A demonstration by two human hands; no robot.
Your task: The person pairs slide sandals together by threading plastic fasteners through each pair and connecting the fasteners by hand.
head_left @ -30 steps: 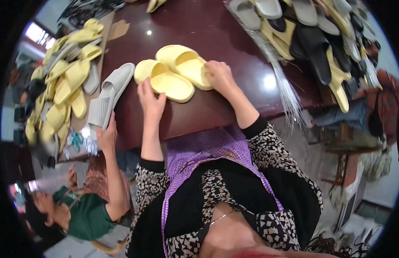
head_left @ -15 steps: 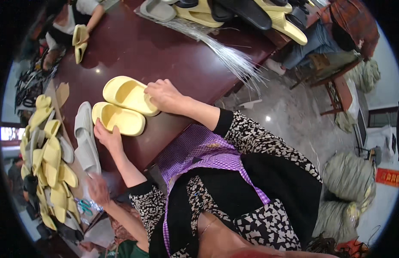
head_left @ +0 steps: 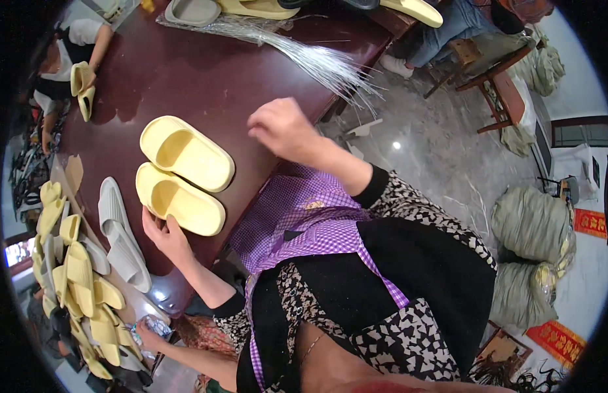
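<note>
Two pale yellow slippers lie side by side on the dark red table [head_left: 205, 78], the far slipper [head_left: 196, 157] and the near slipper [head_left: 189, 203]. My left hand [head_left: 166, 239] touches the near slipper's left side, its thumb and fingers apart. Raised off the table, to the right of the pair, is my right hand [head_left: 284, 131]. Its fingers are curled in and a little blurred, with nothing visible in them. A pair of grey slippers [head_left: 123, 232] lies to the left of my left hand.
A bundle of thin silvery wires [head_left: 310, 62] hangs over the table's far right edge. More slippers [head_left: 261, 8] lie behind it. Several yellow and grey slippers [head_left: 81, 275] are heaped at left. A co-worker's hand [head_left: 150, 334] works at lower left; another person [head_left: 81, 49] holds yellow slippers [head_left: 82, 88].
My right hand has let go of the far yellow slipper and moved right. The left stays at the near slipper. The view has shifted, and the co-worker's hand at lower left has moved lower.
</note>
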